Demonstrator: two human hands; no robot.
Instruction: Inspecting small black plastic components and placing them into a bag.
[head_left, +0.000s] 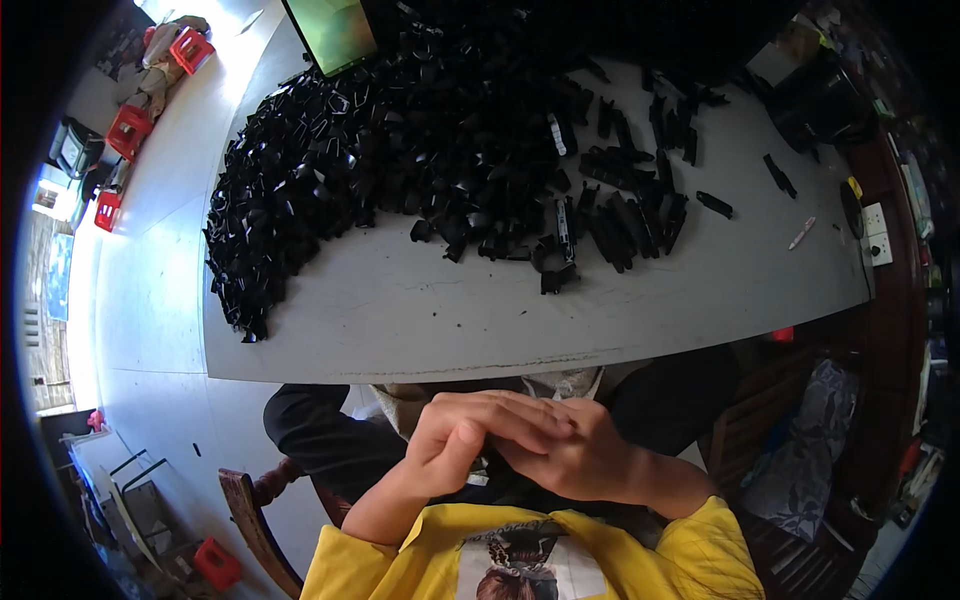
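The left hand touches the right hand near the tabletop. Black parts lie heaped at left; longer black pieces and a pen lie farther right.

Red stools to L, white pen nr wall sockets R, wooden chair lwr L.

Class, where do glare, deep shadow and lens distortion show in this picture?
Head view: glare whitens the floor at upper left; head view: the black pile fades into darkness at the top; head view: the near edge of the table bows.
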